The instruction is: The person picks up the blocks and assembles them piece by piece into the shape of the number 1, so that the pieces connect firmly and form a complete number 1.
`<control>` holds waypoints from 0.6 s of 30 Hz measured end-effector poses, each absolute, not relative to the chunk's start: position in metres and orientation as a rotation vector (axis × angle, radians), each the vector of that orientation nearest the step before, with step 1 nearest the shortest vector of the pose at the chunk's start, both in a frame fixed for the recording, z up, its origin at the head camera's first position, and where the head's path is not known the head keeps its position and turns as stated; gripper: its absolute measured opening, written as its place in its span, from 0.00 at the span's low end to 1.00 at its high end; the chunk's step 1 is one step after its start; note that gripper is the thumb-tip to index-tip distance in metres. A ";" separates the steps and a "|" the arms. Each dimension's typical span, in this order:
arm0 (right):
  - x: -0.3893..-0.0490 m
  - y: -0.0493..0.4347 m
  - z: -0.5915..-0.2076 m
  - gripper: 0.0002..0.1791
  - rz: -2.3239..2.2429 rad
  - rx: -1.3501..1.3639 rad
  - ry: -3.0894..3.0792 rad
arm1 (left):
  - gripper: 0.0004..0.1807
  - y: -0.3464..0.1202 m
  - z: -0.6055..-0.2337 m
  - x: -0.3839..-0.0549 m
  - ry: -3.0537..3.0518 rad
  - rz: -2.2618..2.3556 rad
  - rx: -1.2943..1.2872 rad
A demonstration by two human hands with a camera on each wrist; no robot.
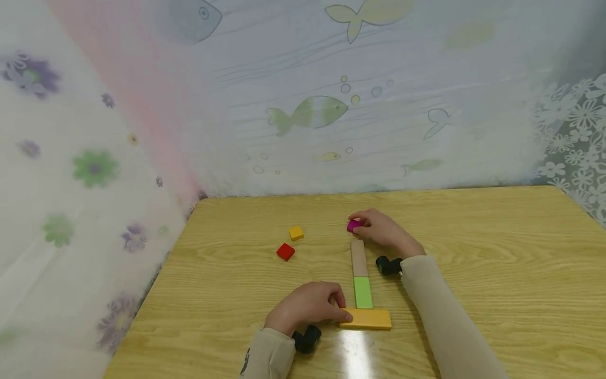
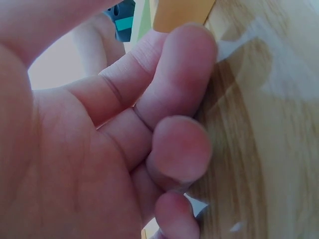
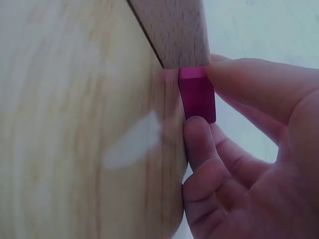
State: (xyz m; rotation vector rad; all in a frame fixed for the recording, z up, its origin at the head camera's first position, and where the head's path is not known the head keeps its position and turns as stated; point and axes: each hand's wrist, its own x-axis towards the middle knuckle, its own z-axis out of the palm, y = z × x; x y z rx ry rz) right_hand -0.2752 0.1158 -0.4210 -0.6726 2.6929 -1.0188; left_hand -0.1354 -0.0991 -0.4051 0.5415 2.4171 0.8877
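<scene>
My right hand [image 1: 381, 228] pinches a small magenta block [image 1: 353, 226] between thumb and fingers. In the right wrist view the magenta block [image 3: 197, 94] lies right at the end of the plain wooden block [image 3: 182, 35]. That wooden block [image 1: 359, 258] runs in a line with a light green block [image 1: 363, 292], whose near end meets a long orange block [image 1: 371, 319] laid crosswise. My left hand [image 1: 310, 304] holds the orange block's left end, thumb on top of it. The curled fingers of the left hand [image 2: 179, 74] reach the orange block [image 2: 179, 15] in the left wrist view.
Left of the line of blocks, a yellow block [image 1: 295, 233] and a red block [image 1: 285, 251] lie apart on the wooden table [image 1: 227, 295]. Patterned curtains [image 1: 303, 147] hang behind the table and along its left side. Black cameras [image 1: 306, 339] sit at both wrists.
</scene>
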 end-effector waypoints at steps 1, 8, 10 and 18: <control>-0.275 0.116 -0.421 0.21 -1.029 -0.653 2.689 | 0.11 -0.099 -0.405 -0.135 2.416 0.886 0.542; -0.277 0.117 -0.420 0.21 -1.028 -0.620 2.698 | 0.11 -0.099 -0.405 -0.136 2.422 0.882 0.550; -0.278 0.118 -0.421 0.20 -1.028 -0.608 2.704 | 0.12 -0.099 -0.405 -0.136 2.424 0.885 0.556; -0.275 0.121 -0.422 0.19 -1.070 -0.565 2.691 | 0.12 -0.100 -0.403 -0.135 2.435 0.864 0.546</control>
